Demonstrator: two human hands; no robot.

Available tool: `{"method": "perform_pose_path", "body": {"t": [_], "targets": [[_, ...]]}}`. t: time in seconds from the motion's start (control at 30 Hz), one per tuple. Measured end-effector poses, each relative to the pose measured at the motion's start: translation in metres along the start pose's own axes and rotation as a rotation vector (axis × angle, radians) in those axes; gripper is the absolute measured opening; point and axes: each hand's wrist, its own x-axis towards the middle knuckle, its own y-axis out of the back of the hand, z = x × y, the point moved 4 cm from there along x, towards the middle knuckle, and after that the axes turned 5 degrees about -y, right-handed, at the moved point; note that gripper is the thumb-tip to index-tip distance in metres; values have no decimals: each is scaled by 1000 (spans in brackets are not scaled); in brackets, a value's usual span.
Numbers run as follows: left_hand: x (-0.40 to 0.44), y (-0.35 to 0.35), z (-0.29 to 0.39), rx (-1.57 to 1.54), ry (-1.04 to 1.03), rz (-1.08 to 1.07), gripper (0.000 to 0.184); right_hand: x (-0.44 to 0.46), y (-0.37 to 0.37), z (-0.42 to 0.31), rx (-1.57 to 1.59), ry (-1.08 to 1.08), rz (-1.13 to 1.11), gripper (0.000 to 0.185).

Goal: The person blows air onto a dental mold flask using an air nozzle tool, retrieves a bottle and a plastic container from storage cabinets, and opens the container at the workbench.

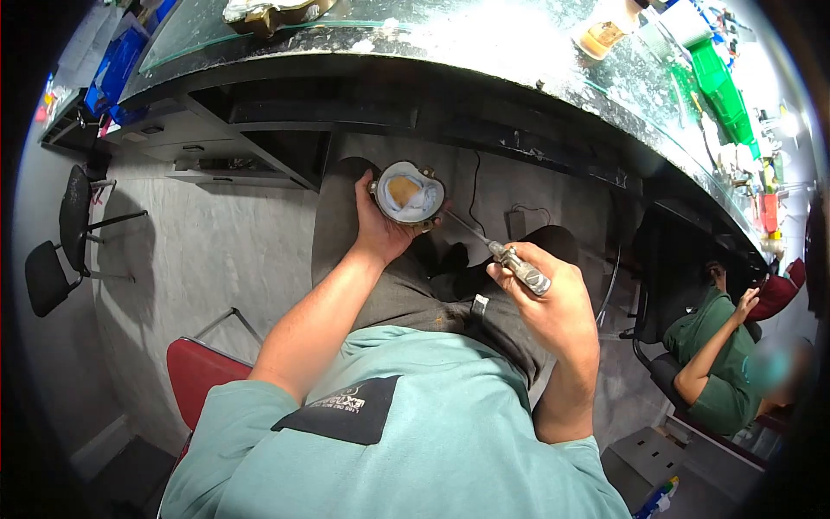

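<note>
My left hand holds a round metal flask from below and the left side, above my lap. The flask has lugs on its rim and is lined with white, plaster-like material around a yellowish patch in the middle. In my right hand is a screwdriver with a worn, clear-looking handle, my fingers closed around it. Its thin metal shaft points up and left toward the flask's lower right edge. Whether the tip touches the flask I cannot make out.
A glass-topped workbench spotted with white residue spans the front. On it stand a jar of orange material and a green container. At right sits a co-worker in green. A black chair and red chair are at left.
</note>
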Motion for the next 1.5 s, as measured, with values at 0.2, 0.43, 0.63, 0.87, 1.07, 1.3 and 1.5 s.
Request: {"method": "perform_pose_path", "body": {"t": [0.2,0.43,0.63,0.87,1.07,1.3,1.5], "targets": [[-2,2,1,-33,1,45,83,-2,-11,3,79,81,-29,23],[-1,3,0,15,-13,41,84,-5,-13,-10,56,103,-50,20],[-4,-5,3,106,-42,76,84,-5,-14,-18,25,70,-90,19],[-4,2,2,174,-118,152,77,-1,-23,-20,-46,163,-68,20],[-2,8,-3,252,-151,159,75,0,-35,-17,-13,100,-128,21],[-1,6,-5,262,-143,119,75,0,-30,-22,-4,179,-88,21],[-15,-15,2,173,-121,140,74,-5,-10,-4,311,169,-134,27]]}}
